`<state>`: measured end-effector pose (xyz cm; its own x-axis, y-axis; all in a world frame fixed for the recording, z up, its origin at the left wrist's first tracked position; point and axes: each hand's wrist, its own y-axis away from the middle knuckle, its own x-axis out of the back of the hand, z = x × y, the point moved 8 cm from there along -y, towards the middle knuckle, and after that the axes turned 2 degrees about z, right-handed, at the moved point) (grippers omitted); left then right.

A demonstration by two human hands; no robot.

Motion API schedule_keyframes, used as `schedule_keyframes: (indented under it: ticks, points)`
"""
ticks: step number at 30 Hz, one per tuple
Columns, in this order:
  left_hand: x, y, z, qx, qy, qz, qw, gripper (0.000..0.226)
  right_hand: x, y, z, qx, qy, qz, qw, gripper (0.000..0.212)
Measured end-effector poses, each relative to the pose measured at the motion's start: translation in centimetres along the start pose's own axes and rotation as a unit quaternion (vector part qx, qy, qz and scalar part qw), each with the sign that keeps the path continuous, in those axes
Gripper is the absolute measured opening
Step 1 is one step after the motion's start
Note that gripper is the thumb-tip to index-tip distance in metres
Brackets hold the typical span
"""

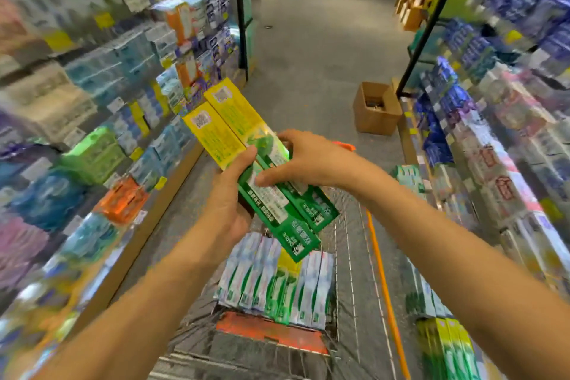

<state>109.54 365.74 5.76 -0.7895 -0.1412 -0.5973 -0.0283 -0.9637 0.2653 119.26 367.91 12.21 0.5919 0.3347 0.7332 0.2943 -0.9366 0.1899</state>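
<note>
**Two Darlie boxes in my hands, over the cart**

I hold two toothpaste boxes (277, 210) side by side, flat faces up, just above the cart (348, 225). They are long, thin cardboard cartons with sharp edges and a glossy print: green at the end near me, yellow at the far end. On the green ends I can read "DARLIE" in white, upside down from where I look, next to white Chinese characters. Each green part carries a white label of small print that is too fine to read. Each yellow end has a square code on a white patch above lines of tiny text.

My left hand (228, 197) cups the boxes from below, thumb hooked over the top of the left one. My right hand (303, 160) comes over the right one, fingers curled round its far edge and thumb pressed on the label.

The cart is thin metal wire with an orange plastic rim (385, 287). A row of pale blue and green toothpaste boxes (277, 284) stands packed tightly in it. A brown cardboard carton (374, 111) sits open on the grey floor ahead. The shelves (92, 71) on both sides are blurred, with yellow price tags.
</note>
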Motion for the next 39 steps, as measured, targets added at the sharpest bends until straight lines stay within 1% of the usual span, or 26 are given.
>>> schedule_keyframes:
  ticks: [2,3,7,9,12,14,18,21,22,23,24,26,27,29,32,34,35,38,39]
  points:
    - [1.8,-1.1,-0.9,0.03,-0.018,-0.014,0.999,0.025,-2.0,-2.0,0.9,-0.012,-0.029,-0.028,0.999,0.057]
    - [2.6,-1.6,-1.5,0.042,-0.025,-0.015,0.999,0.028,-2.7,-2.7,1.7,-0.022,-0.043,-0.04,0.998,0.056]
    - [6.1,-4.0,-3.6,0.07,-0.033,0.029,0.997,0.027,-5.0,-3.9,6.2,-0.081,-0.05,-0.081,0.992,0.062]
    - [8.0,-5.4,-4.7,0.093,-0.031,0.057,0.993,0.025,-6.3,-4.1,9.3,-0.119,-0.062,-0.099,0.986,0.06]
    - [10.8,-7.4,-6.6,0.131,-0.048,0.098,0.985,0.014,-7.8,-4.2,13.9,-0.176,-0.13,-0.094,0.971,0.049]
    - [12.5,-8.3,-8.1,0.153,-0.059,0.115,0.98,0.017,-8.9,-4.4,17.0,-0.213,-0.17,-0.083,0.959,0.052]
    - [15.4,-10.6,-12.1,0.195,-0.075,0.137,0.968,0.024,-13.5,-4.6,24.6,-0.306,-0.264,-0.077,0.912,0.051]
    - [16.4,-12.5,-15.9,0.231,-0.097,0.139,0.958,0.025,-18.9,-4.3,32.5,-0.408,-0.272,-0.047,0.87,0.072]
    - [16.6,-13.2,-17.2,0.238,-0.101,0.135,0.957,0.023,-20.9,-4.1,35.0,-0.44,-0.283,-0.045,0.851,0.081]
    - [16.7,-13.9,-18.3,0.243,-0.105,0.13,0.956,0.026,-22.8,-3.8,37.0,-0.47,-0.3,-0.045,0.829,0.09]
    - [17.0,-14.8,-19.3,0.246,-0.114,0.125,0.954,0.037,-24.3,-3.5,38.2,-0.494,-0.321,-0.048,0.807,0.096]
    - [17.6,-16.8,-21.0,0.247,-0.147,0.118,0.951,0.063,-26.8,-3.6,40.1,-0.524,-0.353,-0.034,0.775,0.097]
    - [17.8,-17.9,-21.9,0.246,-0.164,0.111,0.949,0.07,-27.7,-3.9,41.0,-0.532,-0.362,-0.025,0.765,0.097]
    - [18.2,-20.0,-23.5,0.243,-0.186,0.1,0.947,0.071,-29.6,-4.8,42.7,-0.541,-0.379,-0.015,0.751,0.099]
    - [18.9,-22.2,-26.3,0.235,-0.203,0.106,0.945,0.051,-32.4,-6.4,44.4,-0.54,-0.393,-0.019,0.744,0.098]
    - [19.0,-23.0,-28.1,0.242,-0.215,0.102,0.941,0.044,-34.2,-7.3,45.3,-0.535,-0.409,-0.018,0.738,0.094]
    - [19.0,-23.1,-28.8,0.247,-0.223,0.101,0.938,0.041,-34.9,-7.5,45.7,-0.533,-0.401,-0.018,0.745,0.089]
    - [18.9,-23.6,-30.6,0.252,-0.238,0.093,0.933,0.032,-35.8,-8.3,46.4,-0.522,-0.322,-0.032,0.789,0.066]
    - [18.7,-23.7,-31.1,0.253,-0.238,0.09,0.934,0.032,-35.8,-8.4,46.6,-0.519,-0.29,-0.038,0.803,0.064]
